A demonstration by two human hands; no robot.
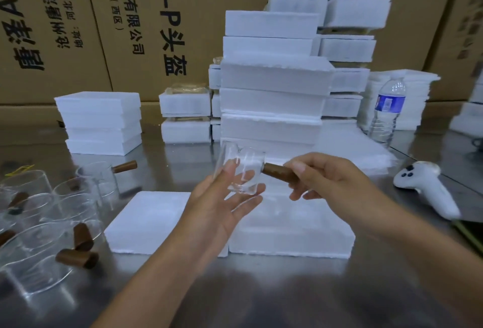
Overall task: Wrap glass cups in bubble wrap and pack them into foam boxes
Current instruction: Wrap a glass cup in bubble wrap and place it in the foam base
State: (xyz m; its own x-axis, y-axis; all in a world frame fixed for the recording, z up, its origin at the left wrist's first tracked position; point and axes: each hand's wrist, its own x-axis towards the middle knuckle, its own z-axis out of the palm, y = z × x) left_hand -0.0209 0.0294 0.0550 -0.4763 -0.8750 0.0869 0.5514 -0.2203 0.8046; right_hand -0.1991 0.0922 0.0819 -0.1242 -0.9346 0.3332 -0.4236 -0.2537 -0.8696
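Glass at far left: spare cups (pixel 39 223) with brown handles, crowded on the steel table (pixel 261 288). Behind them, a low foam stack (pixel 102 124). Nearer centre, a flat foam lid (pixel 146 223) lying just beside the foam box (pixel 300 233). Above both, left hand (pixel 217 212) spread wide, fingers straight, touching the base of 1 cup (pixel 240 171). Cup held in mid-air between the 2 hands, tilted, mouth up and away, in front of the tall foam stack (pixel 271 92). Clear, thin-walled, with a small spout at the rim. Brown handle (pixel 277 173) sticking out rightward, pinched by right hand (pixel 321 178) between thumb and curled fingers. Further right, water bottle (pixel 386 111) upright and white controller (pixel 423 186) lying on the table. Cardboard boxes (pixel 156 27) along the back.
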